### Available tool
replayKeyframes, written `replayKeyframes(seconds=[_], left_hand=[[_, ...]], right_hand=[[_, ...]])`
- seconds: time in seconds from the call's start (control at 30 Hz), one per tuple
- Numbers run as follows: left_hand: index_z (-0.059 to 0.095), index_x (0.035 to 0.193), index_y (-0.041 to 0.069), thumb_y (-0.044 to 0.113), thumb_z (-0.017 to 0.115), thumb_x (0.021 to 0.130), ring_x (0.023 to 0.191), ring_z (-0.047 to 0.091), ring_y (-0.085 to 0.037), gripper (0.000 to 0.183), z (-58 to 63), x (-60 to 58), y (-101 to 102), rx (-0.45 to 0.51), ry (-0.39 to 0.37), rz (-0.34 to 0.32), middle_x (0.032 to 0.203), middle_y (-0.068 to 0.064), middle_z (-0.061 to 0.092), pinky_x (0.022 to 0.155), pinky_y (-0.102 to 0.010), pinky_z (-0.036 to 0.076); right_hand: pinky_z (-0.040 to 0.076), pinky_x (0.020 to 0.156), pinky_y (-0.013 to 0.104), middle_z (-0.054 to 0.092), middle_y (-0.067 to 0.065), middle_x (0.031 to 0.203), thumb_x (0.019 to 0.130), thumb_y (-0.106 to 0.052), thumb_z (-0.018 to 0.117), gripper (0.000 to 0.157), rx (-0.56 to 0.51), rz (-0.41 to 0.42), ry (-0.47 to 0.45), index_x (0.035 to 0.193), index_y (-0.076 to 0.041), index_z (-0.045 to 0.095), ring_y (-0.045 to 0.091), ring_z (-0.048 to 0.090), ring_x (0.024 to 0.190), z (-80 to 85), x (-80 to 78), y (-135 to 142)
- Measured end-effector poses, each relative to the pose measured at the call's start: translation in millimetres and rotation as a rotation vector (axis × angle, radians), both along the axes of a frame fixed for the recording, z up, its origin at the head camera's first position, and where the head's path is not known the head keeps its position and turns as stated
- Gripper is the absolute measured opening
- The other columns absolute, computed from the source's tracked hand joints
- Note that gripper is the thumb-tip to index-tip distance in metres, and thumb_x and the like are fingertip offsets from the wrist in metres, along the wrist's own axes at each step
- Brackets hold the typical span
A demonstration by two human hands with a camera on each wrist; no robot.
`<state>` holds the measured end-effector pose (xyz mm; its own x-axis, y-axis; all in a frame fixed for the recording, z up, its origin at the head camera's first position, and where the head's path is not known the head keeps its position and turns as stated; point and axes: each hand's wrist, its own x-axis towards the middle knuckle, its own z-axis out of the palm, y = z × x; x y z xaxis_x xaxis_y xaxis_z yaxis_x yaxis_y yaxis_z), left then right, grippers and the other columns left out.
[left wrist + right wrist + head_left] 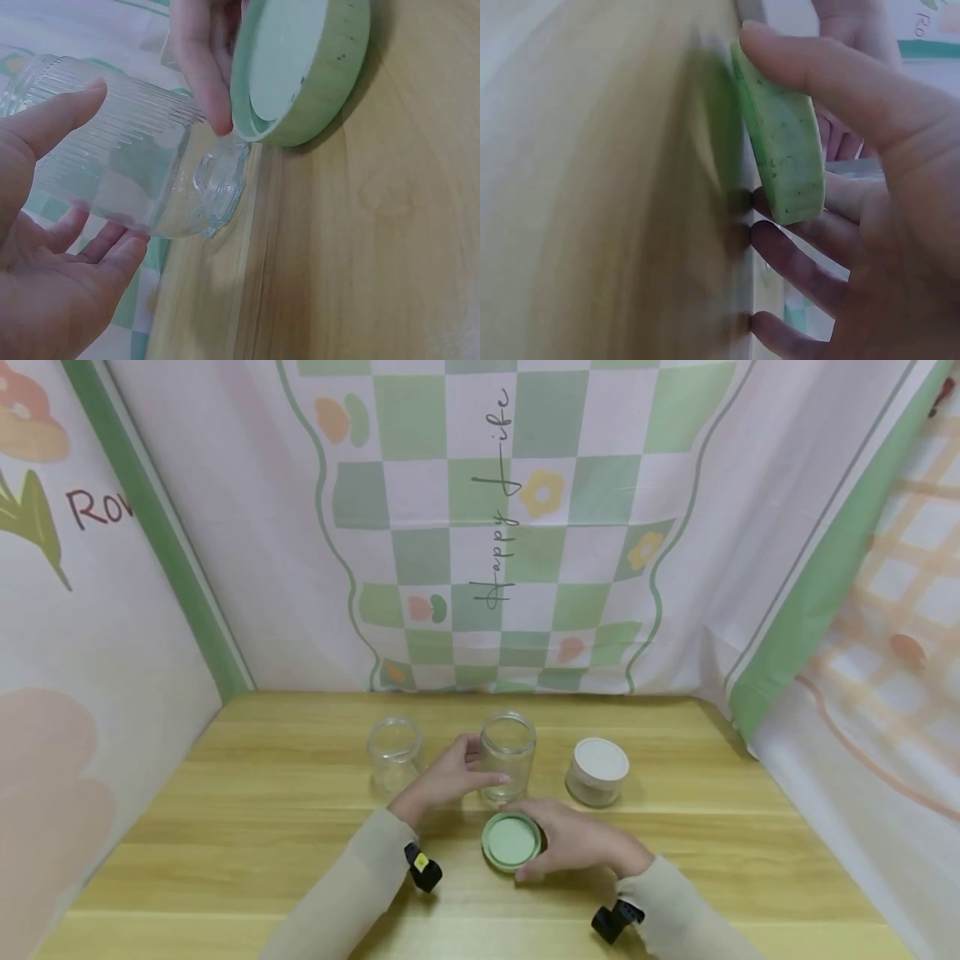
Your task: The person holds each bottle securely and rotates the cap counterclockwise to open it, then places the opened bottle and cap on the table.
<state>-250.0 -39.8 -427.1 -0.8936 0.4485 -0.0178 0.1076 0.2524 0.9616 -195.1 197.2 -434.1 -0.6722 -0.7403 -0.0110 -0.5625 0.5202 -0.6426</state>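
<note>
In the head view, my left hand (447, 774) is around a tall clear glass jar (516, 768), thumb across its front and fingers behind it. The jar stands upright on the table without a lid; ribbed glass and a heavier base show in the left wrist view. Just in front of the jar, my right hand (576, 840) holds a round green lid (512, 842) by its edge between thumb and fingers. Small dark specks mark the lid's side wall (789, 150) in the right wrist view. There the lid is close over the wooden surface, with the other fingertips right at the table.
A second clear glass jar (395, 753) without a lid stands left of my left hand. To the right is a short glass jar (597, 789) with a white lid (601, 759). The wooden table (247, 827) ends at a patterned fabric backdrop (517, 560), with fabric at both sides.
</note>
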Motion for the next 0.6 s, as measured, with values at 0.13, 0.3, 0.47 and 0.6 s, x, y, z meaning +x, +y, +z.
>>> replayKeyframes(seconds=[0.13, 0.3, 0.47, 0.6], left_hand=[[0.035, 0.149, 0.005, 0.037, 0.081, 0.086, 0.136, 0.044, -0.034, 0.084, -0.3, 0.0, 0.0, -0.001, -0.001, 0.001, 0.150, -0.015, 0.042, 0.112, -0.051, 0.037], [0.035, 0.149, 0.005, 0.039, 0.081, 0.086, 0.136, 0.044, -0.034, 0.084, -2.1, -0.6, -0.4, -0.003, 0.011, -0.005, 0.150, -0.016, 0.042, 0.112, -0.051, 0.037], [0.033, 0.150, 0.006, 0.041, 0.081, 0.085, 0.137, 0.042, -0.035, 0.088, -2.1, 0.1, -0.9, 0.001, 0.019, -0.015, 0.151, -0.016, 0.040, 0.112, -0.053, 0.036], [0.029, 0.152, 0.008, 0.041, 0.081, 0.085, 0.139, 0.039, -0.035, 0.092, -1.8, 0.9, -1.7, 0.000, 0.022, -0.021, 0.153, -0.016, 0.037, 0.113, -0.053, 0.035]], right_hand=[[0.046, 0.102, 0.045, 0.058, 0.006, 0.136, 0.076, -0.037, 0.088, 0.086, 0.031, 0.023, 0.061, 0.145, -0.003, 0.049, 0.024, 0.054, 0.122, 0.0, 2.2, -1.8], [0.044, 0.103, 0.049, 0.057, 0.005, 0.138, 0.074, -0.035, 0.089, 0.082, 0.069, 0.011, 0.111, 0.143, -0.010, 0.052, 0.024, 0.053, 0.123, 0.1, 4.8, -4.4], [0.040, 0.105, 0.052, 0.056, 0.003, 0.140, 0.073, -0.037, 0.089, 0.083, 0.113, -0.007, 0.148, 0.143, -0.010, 0.052, 0.024, 0.051, 0.125, -1.5, 5.7, -5.5], [0.039, 0.106, 0.053, 0.054, 0.003, 0.142, 0.073, -0.038, 0.089, 0.087, 0.115, -0.021, 0.140, 0.145, -0.009, 0.050, 0.026, 0.050, 0.127, -1.9, 5.6, -5.7]])
